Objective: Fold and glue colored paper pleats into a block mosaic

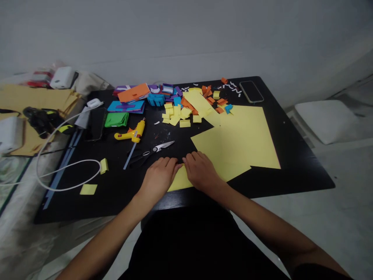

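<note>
My left hand (159,175) and my right hand (201,169) are close together at the table's front edge, fingers curled and thumbs facing each other. Between them they pinch a small piece of yellow paper (183,165), mostly covered by the fingers. Under and beyond my hands spreads a large yellow sheet (233,136) with cut edges. Left of it lie black-handled scissors (163,146), blades pointing right and partly open. Behind the scissors is a yellow glue gun (135,133) with a glue stick (129,156) by it.
Small yellow pieces (175,112) and orange pieces (206,91) are piled at the back. Folded green paper (116,119) and blue paper (126,106) lie at the back left. A phone (251,91) rests at the back right. A white cable (68,189) loops over the left side.
</note>
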Demonstrator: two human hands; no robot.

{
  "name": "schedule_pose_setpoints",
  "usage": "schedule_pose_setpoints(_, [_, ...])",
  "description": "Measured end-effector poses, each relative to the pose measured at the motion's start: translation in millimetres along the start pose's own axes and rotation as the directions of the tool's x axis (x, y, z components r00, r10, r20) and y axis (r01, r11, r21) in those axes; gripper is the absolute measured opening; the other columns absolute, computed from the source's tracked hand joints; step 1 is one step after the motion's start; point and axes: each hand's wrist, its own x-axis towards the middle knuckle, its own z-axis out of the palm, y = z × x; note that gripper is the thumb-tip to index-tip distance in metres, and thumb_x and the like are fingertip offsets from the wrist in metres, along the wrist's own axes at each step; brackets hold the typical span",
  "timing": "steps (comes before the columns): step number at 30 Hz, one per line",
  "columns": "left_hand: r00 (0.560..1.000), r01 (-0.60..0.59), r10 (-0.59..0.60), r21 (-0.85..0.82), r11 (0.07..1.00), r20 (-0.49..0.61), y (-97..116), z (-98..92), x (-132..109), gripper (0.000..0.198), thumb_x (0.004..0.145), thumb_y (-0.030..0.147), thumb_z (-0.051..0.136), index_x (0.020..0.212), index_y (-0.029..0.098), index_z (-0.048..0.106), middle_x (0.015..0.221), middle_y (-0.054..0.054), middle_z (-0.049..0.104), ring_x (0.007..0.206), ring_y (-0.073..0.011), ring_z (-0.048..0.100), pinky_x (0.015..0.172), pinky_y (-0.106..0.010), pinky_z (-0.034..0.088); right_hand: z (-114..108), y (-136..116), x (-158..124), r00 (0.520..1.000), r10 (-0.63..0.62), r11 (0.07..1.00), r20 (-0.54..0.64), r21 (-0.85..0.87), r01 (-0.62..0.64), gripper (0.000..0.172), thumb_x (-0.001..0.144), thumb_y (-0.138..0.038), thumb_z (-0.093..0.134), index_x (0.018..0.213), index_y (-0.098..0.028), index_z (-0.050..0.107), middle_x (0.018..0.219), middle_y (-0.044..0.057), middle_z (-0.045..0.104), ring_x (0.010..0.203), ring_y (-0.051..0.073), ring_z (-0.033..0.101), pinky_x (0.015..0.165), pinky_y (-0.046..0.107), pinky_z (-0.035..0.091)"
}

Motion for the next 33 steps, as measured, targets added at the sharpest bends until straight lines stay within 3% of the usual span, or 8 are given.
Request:
schedule_pose_setpoints(4, [1.0, -0.029, 0.029, -0.02, 0.999, -0.009, 0.0, 6.2, -1.3, 0.036, 0.112, 0.034, 0.045, 0.089, 0.018, 0.067, 0.084, -0.007, 0.064, 0.082, -0.0242, 0.058, 0.079, -0.036, 0.048, 3.0, 2.2, 2.3, 0.999, -0.017, 1.0, 0.035, -0.024, 0.018, 0.038, 0.114, -0.024, 0.033, 0.097, -0.015, 0.066, 0.092, 0.015, 0.07, 0.089, 0.03, 0.058, 0.08, 0.04, 0.039])
schedule_pose_setpoints(12, [0.998, -0.06, 0.061, -0.045, 0.997, 0.015, -3.9, 10.5, 4.9, 0.03, 0.111, 0.03, 0.047, 0.09, 0.019, 0.066, 0.086, -0.005, 0.06, 0.084, -0.0224, 0.057, 0.079, -0.034, 0.048, 3.7, -0.2, 3.1, 0.997, -0.003, 0.997, 0.08, -0.075, 0.009, 0.031, 0.113, -0.021, 0.036, 0.102, -0.015, 0.065, 0.096, 0.015, 0.071, 0.092, 0.03, 0.059, 0.082, 0.04, 0.04])
schedule_pose_setpoints(18, [1.0, -0.017, 0.017, -0.039, 0.999, 0.005, -6.0, 12.6, 5.6, 0.023, 0.108, 0.03, 0.055, 0.093, 0.018, 0.067, 0.099, -0.009, 0.063, 0.09, -0.025, 0.057, 0.081, -0.038, 0.046, -2.3, -2.0, 13.4, 0.993, -0.049, 0.996, 0.106, -0.072, 0.057, 0.019, 0.103, -0.015, 0.047, 0.103, -0.013, 0.066, 0.1, 0.019, 0.069, 0.099, 0.035, 0.058, 0.084, 0.044, 0.042])
schedule_pose_setpoints(22, [1.0, 0.01, -0.01, -0.054, 0.998, -0.009, -7.4, 14.6, 5.7, 0.017, 0.107, 0.027, 0.054, 0.107, 0.016, 0.067, 0.117, -0.015, 0.065, 0.106, -0.0311, 0.058, 0.089, -0.044, 0.047, 0.9, 2.2, 15.3, 0.996, -0.058, 0.998, 0.066, -0.028, 0.06, 0.027, 0.105, -0.021, 0.048, 0.123, -0.012, 0.066, 0.124, 0.022, 0.067, 0.119, 0.038, 0.056, 0.096, 0.048, 0.044])
schedule_pose_setpoints(26, [0.998, 0.021, -0.028, -0.136, 0.99, -0.054, -10.7, 19.0, 6.4, 0.019, 0.106, 0.025, 0.051, 0.114, 0.015, 0.065, 0.133, -0.021, 0.063, 0.122, -0.0375, 0.055, 0.098, -0.052, 0.045, 10.2, 8.4, 12.8, 0.999, -0.045, 0.998, 0.001, 0.05, 0.045, 0.045, 0.11, -0.03, 0.043, 0.147, -0.008, 0.057, 0.156, 0.024, 0.052, 0.154, 0.04, 0.034, 0.122, 0.055, 0.031])
schedule_pose_setpoints(29, [0.997, 0.017, -0.032, -0.186, 0.982, -0.076, -16.8, 19.0, 7.1, 0.02, 0.107, 0.023, 0.047, 0.114, 0.016, 0.065, 0.131, -0.019, 0.065, 0.121, -0.0357, 0.057, 0.098, -0.052, 0.047, 14.6, 10.5, 13.0, 0.998, -0.051, 0.996, 0.028, 0.073, 0.049, 0.05, 0.111, -0.033, 0.043, 0.153, -0.009, 0.054, 0.164, 0.022, 0.046, 0.159, 0.039, 0.03, 0.129, 0.056, 0.025])
schedule_pose_setpoints(33, [0.993, -0.006, -0.028, -0.284, 0.959, -0.115, -26.1, 6.3, 2.8, 0.027, 0.11, 0.02, 0.035, 0.114, 0.019, 0.062, 0.121, -0.013, 0.069, 0.116, -0.0258, 0.064, 0.099, -0.042, 0.051, 15.4, 9.2, 14.2, 0.998, -0.045, 0.997, 0.041, 0.063, 0.043, 0.051, 0.111, -0.033, 0.043, 0.155, -0.011, 0.053, 0.168, 0.021, 0.043, 0.16, 0.039, 0.031, 0.129, 0.058, 0.025])
